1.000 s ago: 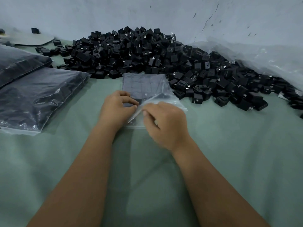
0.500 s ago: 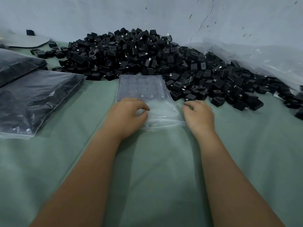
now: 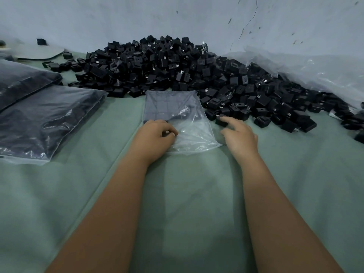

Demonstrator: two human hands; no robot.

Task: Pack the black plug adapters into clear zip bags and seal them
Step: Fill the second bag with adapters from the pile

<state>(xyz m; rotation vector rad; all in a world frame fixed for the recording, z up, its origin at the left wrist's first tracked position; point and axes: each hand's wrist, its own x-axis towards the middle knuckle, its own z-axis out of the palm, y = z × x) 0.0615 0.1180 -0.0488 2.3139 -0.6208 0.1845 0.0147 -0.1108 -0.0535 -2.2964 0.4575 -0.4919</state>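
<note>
Looking down from the head view, I recorded the following.
Surface: a grey-green cloth (image 3: 197, 194), matte and softly creased, covered the whole worktop.
Room: a pale wall (image 3: 118, 20) stood behind, scuffed, with a thin crack running down on the right.
Adapter heap: black plug adapters (image 3: 167, 64), small, blocky and hard-edged, lay piled against the wall and spread out to the right.
Zip bag: the clear zip bag (image 3: 189, 133) lay flat on the cloth just before the heap; its far half was filled with dark adapters in rows, its near half was glossy, wrinkled and see-through.
Left hand: my left hand (image 3: 155, 136) rested on the bag's near-left part, fingers curled and pinching the film.
Right hand: my right hand (image 3: 240, 136) lay just beside the bag's right edge, fingers loosely bent, forefinger touching one loose adapter (image 3: 221, 120); it held nothing.
Packed bags: two filled bags (image 3: 45, 119) lay at left, dark under shiny film.
Loose plastic: crumpled clear sheeting (image 3: 315, 75) was banked against the wall at right.
</note>
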